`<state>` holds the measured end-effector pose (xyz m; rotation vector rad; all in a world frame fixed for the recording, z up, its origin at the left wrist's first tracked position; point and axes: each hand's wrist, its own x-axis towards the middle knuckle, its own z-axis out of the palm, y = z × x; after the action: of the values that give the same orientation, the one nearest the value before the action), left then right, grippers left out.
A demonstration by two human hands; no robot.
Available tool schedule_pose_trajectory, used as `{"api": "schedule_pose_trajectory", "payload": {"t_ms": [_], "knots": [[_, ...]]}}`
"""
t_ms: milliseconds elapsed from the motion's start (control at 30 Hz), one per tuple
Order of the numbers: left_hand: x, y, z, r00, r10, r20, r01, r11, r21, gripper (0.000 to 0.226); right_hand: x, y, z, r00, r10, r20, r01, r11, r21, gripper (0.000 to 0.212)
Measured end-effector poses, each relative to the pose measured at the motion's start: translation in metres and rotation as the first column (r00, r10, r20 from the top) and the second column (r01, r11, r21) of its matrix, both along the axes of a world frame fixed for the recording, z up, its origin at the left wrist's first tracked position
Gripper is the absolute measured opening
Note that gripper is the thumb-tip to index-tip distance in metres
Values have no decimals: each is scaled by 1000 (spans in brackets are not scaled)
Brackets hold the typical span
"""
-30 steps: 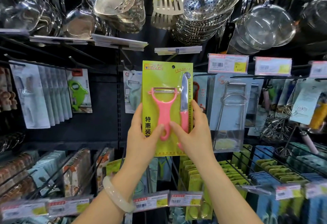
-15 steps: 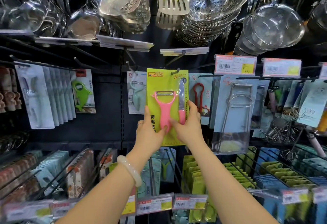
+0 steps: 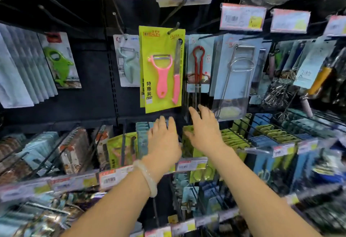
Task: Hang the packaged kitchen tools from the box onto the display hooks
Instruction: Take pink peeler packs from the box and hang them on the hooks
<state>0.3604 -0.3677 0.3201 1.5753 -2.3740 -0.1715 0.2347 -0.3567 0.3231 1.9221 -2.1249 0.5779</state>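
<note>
Hands (image 3: 184, 135) released, empty, below hung green peeler pack (image 3: 162, 68); red tongs pack (image 3: 198, 64) beside.

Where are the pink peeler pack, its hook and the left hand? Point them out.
pink peeler pack (image 3: 149, 64): head view, on the bare green card.
hook (image 3: 173, 29): head view, on the prong through the pack's top.
left hand (image 3: 163, 139): head view, on its back.

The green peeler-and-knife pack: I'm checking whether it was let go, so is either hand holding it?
No, the pack hangs from its hook while both open hands, left and right, are below it.
</note>
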Motion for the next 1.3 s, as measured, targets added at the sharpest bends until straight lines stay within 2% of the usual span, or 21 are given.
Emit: {"api": "schedule_pose_trajectory", "payload": {"t_ms": [167, 267, 467, 667, 833, 1067, 1300], "knots": [[-30, 43, -41, 967, -254, 7, 254, 967, 20, 78, -19, 66, -46, 993, -88, 77, 86, 996, 27, 72], [-45, 71, -77, 917, -397, 40, 395, 917, 60, 78, -30, 112, -97, 970, -212, 120, 202, 975, 89, 72], [-66, 122, -150, 809, -575, 121, 531, 803, 269, 80, -41, 192, -177, 895, -433, 108, 361, 844, 397, 71], [-83, 156, -194, 718, -667, 197, 570, 727, 382, 78, -45, 242, -215, 813, -571, 116, 411, 703, 580, 70], [-97, 177, -219, 692, -695, 197, 586, 700, 410, 76, -55, 265, -236, 760, -636, 133, 408, 626, 665, 70], [-136, 205, -244, 667, -715, 209, 574, 672, 467, 74, -95, 297, -262, 723, -670, 167, 373, 582, 722, 71], [-225, 243, -266, 694, -683, 227, 506, 687, 522, 74, -199, 325, -291, 749, -633, 193, 305, 589, 748, 66]]}}
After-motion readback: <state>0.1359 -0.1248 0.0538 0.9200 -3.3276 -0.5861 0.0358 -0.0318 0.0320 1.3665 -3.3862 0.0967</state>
